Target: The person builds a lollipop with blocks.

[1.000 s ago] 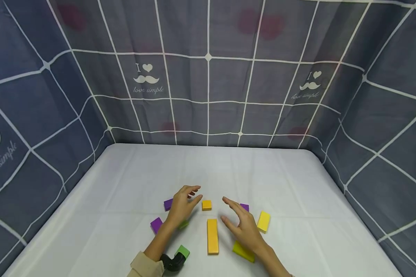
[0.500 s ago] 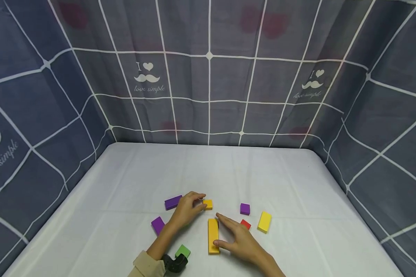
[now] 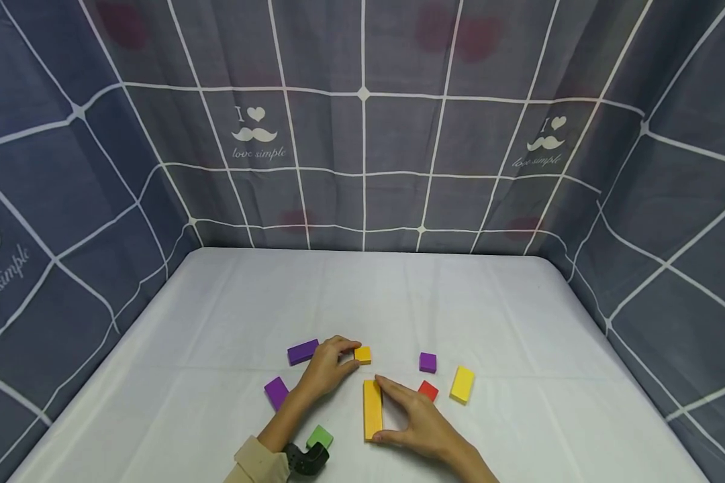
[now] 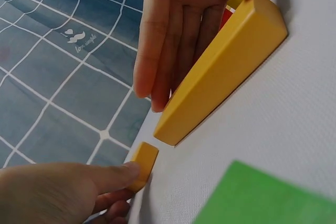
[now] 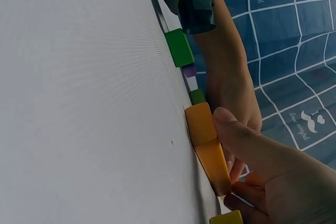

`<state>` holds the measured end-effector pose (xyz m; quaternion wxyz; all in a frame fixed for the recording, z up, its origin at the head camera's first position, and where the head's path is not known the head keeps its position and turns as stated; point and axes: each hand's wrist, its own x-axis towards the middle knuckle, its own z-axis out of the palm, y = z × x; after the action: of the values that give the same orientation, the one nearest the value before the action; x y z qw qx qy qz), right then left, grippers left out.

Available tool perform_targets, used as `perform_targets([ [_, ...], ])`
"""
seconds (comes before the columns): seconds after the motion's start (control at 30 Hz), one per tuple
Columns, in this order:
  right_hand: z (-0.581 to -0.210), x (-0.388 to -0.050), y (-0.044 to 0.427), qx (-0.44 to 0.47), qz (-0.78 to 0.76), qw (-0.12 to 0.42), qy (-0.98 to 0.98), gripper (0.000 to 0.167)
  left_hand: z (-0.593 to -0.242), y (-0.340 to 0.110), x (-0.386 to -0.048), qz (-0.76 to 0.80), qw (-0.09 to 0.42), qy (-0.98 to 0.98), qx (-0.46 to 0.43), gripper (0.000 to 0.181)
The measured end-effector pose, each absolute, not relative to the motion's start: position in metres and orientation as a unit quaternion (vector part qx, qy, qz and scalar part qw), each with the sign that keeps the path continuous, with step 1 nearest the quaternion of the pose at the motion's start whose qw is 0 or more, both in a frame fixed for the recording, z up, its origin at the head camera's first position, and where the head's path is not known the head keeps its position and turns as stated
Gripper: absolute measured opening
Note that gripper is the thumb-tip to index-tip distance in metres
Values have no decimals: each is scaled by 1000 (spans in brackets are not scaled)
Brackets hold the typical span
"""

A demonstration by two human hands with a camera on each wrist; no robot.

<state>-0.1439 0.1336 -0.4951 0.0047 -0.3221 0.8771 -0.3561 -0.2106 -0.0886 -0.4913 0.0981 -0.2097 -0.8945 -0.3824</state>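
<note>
Two orange-yellow toy blocks lie in line on the white tabletop, a small block (image 3: 365, 355) farther away and a long block (image 3: 372, 410) nearer. My left hand (image 3: 331, 365) pinches the small one from its left side; in the left wrist view the thumb lies on this small block (image 4: 146, 163). From the right, my right hand (image 3: 419, 419) spans the long block, thumb at the near end and fingertips at the far end. A narrow gap parts the blocks. Fingers hide part of the long block (image 5: 210, 153) in the right wrist view.
Purple blocks (image 3: 303, 352) lie left of my left hand. A green block (image 3: 319, 437) sits beside the dark wrist device (image 3: 308, 460). To the right are a red block (image 3: 427, 390), a purple cube (image 3: 427, 362) and a yellow block (image 3: 462, 384). A grey checked curtain (image 3: 393, 134) surrounds the table.
My left hand has come down to the small block and pinches it. My right hand has moved left and nearer, and now grips the long block by its ends.
</note>
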Motion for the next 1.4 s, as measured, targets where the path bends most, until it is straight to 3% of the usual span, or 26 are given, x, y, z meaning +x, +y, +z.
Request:
perform_targets([
  [0.47,-496,-137,131,-343,-326,-2,881,84,-480,-88,-198,-381,55,-891,-239,27],
  [0.73,-495,-131,132,-355,-298,-35,885,84,-480,-89,-194,-377,39,-889,-258,30],
  [1.1,-496,-124,135,-367,-275,-100,883,55,-483,-88,-192,-382,44,-888,-251,26],
  [1.4,-498,-125,134,-384,-282,-96,874,51,-484,-89,-192,-385,40,-882,-267,25],
])
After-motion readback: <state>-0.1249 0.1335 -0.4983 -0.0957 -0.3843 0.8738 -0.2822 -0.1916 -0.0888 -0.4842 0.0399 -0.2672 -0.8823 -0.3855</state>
